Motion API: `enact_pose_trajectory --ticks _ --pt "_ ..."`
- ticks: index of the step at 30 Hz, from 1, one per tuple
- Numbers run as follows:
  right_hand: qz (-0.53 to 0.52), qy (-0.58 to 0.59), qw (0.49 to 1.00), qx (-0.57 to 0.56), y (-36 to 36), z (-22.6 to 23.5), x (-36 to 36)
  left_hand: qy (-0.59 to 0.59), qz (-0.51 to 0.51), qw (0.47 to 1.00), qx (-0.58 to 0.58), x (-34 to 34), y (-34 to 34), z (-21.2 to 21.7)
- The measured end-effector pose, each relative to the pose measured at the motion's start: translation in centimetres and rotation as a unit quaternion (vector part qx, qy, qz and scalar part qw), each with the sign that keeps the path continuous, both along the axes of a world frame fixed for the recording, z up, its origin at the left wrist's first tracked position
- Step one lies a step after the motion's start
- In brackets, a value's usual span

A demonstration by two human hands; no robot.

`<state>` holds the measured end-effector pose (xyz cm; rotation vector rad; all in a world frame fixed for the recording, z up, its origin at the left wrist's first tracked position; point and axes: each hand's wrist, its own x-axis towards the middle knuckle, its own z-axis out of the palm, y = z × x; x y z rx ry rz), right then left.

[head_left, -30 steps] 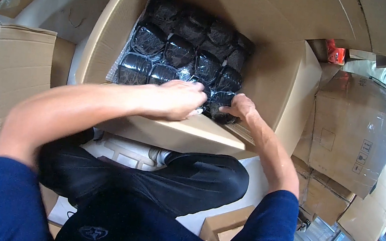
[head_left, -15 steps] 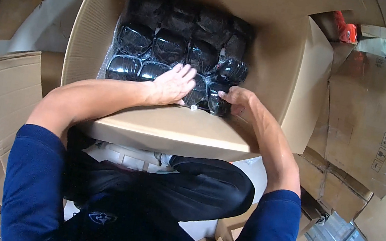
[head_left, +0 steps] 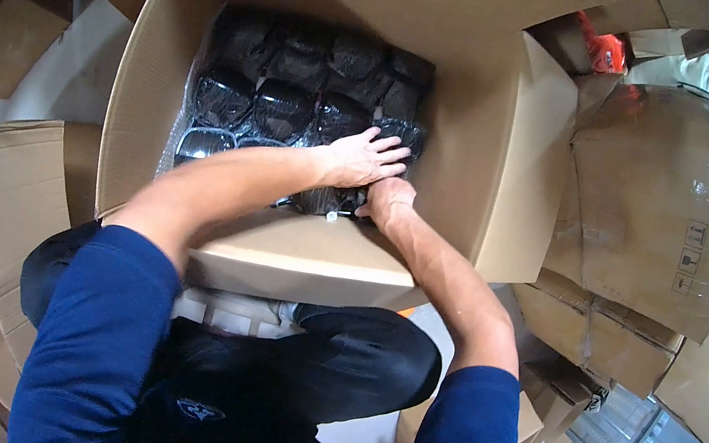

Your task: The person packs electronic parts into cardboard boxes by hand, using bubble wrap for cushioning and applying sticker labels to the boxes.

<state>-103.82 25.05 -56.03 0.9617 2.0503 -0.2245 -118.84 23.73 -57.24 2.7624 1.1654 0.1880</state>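
Observation:
Inside a large cardboard box (head_left: 468, 138), rounded glossy black items (head_left: 284, 110) sit in rows, wrapped in clear plastic. What they are I cannot make out. My left hand (head_left: 364, 159) lies with spread fingers across the wrapped items on the near right side, holding nothing. Just below it, my right hand (head_left: 391, 201) is curled at the near right corner of the layer, closed on a black wrapped item there. Its fingertips are partly hidden. Close by the right thumb shows a small white piece (head_left: 331, 216).
The box's near flap (head_left: 299, 282) bends toward my dark-trousered legs (head_left: 354, 350). An upright cardboard flap (head_left: 19, 199) stands to the left. On the right lean large taped cartons (head_left: 658, 212), with a red packet (head_left: 605, 48) behind them and clear plastic (head_left: 617, 426) below.
My left hand has slid right along the wrapped items to lie beside the right hand. In the picture, the box has shifted slightly left and down, and my right hand now sits lower at the corner.

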Motion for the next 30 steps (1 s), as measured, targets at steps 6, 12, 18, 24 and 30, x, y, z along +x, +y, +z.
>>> enact_pose_trajectory --ticks 6,12,18,24,30 --pt "0.001 0.031 0.999 -0.008 0.5 0.9 -1.0 0.020 0.120 0.985 -0.126 -1.8 4.3 -2.9" --pt "-0.006 -0.003 1.000 -0.031 1.8 2.4 -0.8 0.037 0.109 0.990 -0.082 0.4 2.8 0.3" --pt "-0.229 0.574 0.775 -0.131 0.5 21.8 5.3 -0.275 0.071 0.833 -0.474 -1.6 -1.5 13.9" --pt "-0.516 0.763 0.242 0.305 -6.7 17.9 29.2 -0.082 0.040 0.944 -0.316 -0.5 -12.9 20.5" --pt "-0.826 0.533 0.182 -0.007 -14.0 -8.4 32.0 -0.034 0.079 0.950 -0.300 2.4 -12.7 19.8"
